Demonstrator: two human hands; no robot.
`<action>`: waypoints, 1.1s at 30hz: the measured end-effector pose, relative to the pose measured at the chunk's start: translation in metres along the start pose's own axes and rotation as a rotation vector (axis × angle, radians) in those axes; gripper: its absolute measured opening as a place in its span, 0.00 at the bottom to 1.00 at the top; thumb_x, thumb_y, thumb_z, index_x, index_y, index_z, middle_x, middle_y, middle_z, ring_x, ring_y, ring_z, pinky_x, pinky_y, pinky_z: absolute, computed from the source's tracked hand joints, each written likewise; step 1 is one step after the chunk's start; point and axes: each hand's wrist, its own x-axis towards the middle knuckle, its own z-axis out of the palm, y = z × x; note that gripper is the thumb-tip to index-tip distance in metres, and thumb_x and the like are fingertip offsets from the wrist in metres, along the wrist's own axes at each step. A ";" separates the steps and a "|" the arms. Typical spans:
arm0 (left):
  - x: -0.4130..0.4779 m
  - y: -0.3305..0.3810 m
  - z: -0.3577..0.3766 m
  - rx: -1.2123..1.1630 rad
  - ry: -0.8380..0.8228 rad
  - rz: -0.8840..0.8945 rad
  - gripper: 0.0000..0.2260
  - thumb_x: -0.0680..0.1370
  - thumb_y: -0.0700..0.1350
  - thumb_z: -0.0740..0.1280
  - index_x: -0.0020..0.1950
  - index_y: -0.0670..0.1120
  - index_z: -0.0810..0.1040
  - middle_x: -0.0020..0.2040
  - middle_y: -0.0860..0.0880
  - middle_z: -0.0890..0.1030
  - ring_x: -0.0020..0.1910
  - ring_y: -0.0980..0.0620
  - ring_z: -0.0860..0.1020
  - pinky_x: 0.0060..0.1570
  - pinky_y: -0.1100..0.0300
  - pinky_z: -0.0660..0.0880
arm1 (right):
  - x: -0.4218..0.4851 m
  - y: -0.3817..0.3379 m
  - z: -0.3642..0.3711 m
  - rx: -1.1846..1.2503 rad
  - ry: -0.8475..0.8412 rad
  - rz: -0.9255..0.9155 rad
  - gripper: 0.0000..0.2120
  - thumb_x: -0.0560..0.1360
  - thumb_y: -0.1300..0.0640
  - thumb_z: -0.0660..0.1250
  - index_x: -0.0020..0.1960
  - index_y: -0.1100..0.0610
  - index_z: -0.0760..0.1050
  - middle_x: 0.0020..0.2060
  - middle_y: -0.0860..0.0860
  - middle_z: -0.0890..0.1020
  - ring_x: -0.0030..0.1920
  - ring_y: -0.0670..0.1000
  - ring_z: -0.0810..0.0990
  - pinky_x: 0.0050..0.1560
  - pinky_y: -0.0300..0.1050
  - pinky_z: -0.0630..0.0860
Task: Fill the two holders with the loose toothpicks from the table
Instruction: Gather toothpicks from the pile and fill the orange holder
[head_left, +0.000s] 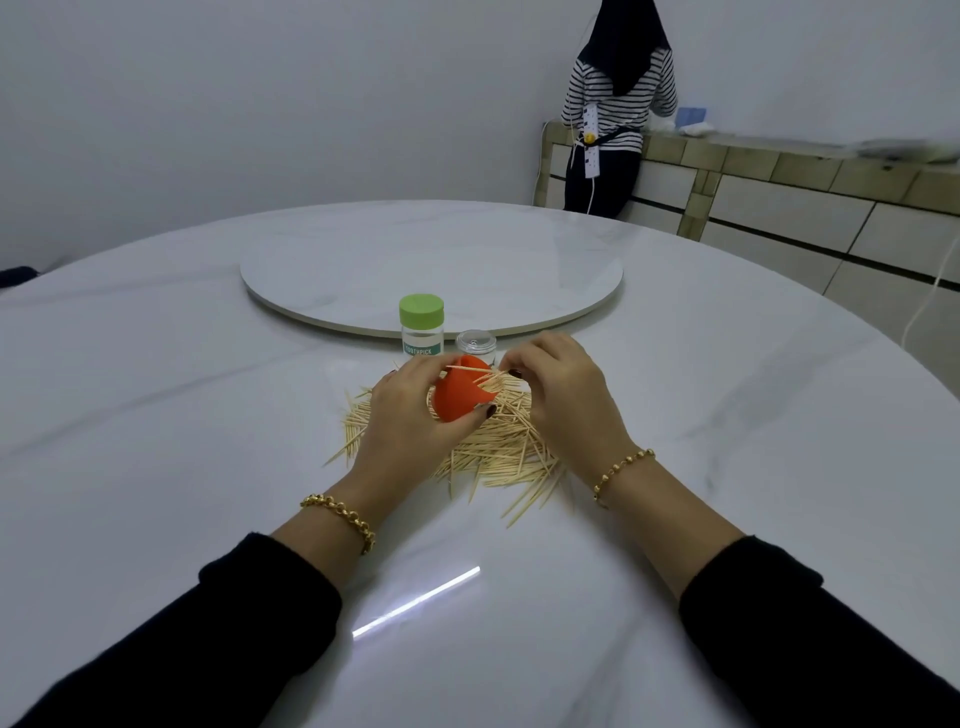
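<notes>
The white table (701, 415) carries everything. On it the round turning plate (431, 260) lies well behind the pile of loose toothpicks (498, 457), which is spread in front of me and serves as my landmark. My left hand (410, 415) is just above the left part of the pile. Its fingers and thumb are curled round the orange cup (457, 397), held tilted over the pile with the mouth turned to the right, as far as I can see. My right hand (561, 395) is above the right part of the pile and pinches a small bunch (488, 383) of toothpicks between the fingertips, with the ends at the mouth of the cup. Behind the pile stands the jar with the green cap (422, 325), closed, and just beside it a smaller clear jar (476, 344); both are apart from my hands. I cannot tell whether the orange cup is a holder itself or a part of the clear jar. I judge that the filling has hardly begun, because the pile is big. To do this step well, I should make the toothpicks parallel before pushing. I should also keep the cup steady and tilted so they slide to the bottom, and loosen the pinch only when they are well inside. A crossed bunch may jam at the rim or fall back on the pile.
</notes>
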 end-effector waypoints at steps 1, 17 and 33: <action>0.000 0.000 0.000 0.002 0.004 0.002 0.27 0.67 0.58 0.72 0.62 0.49 0.76 0.54 0.55 0.78 0.53 0.53 0.76 0.54 0.45 0.75 | 0.000 0.000 0.001 0.008 -0.007 -0.009 0.12 0.69 0.74 0.68 0.45 0.59 0.80 0.40 0.53 0.79 0.43 0.53 0.76 0.43 0.42 0.73; 0.001 0.001 0.000 -0.059 0.024 0.010 0.22 0.67 0.50 0.76 0.59 0.49 0.77 0.51 0.55 0.78 0.50 0.59 0.75 0.49 0.69 0.73 | 0.010 -0.016 0.003 0.337 -0.008 0.076 0.25 0.73 0.72 0.63 0.67 0.56 0.71 0.42 0.50 0.82 0.45 0.48 0.80 0.49 0.39 0.76; 0.003 0.002 0.000 -0.126 0.043 -0.041 0.20 0.65 0.42 0.77 0.54 0.50 0.79 0.49 0.55 0.79 0.49 0.63 0.76 0.48 0.73 0.69 | 0.013 -0.026 0.023 0.386 0.065 0.093 0.10 0.72 0.51 0.67 0.50 0.54 0.82 0.50 0.48 0.82 0.54 0.48 0.78 0.56 0.53 0.74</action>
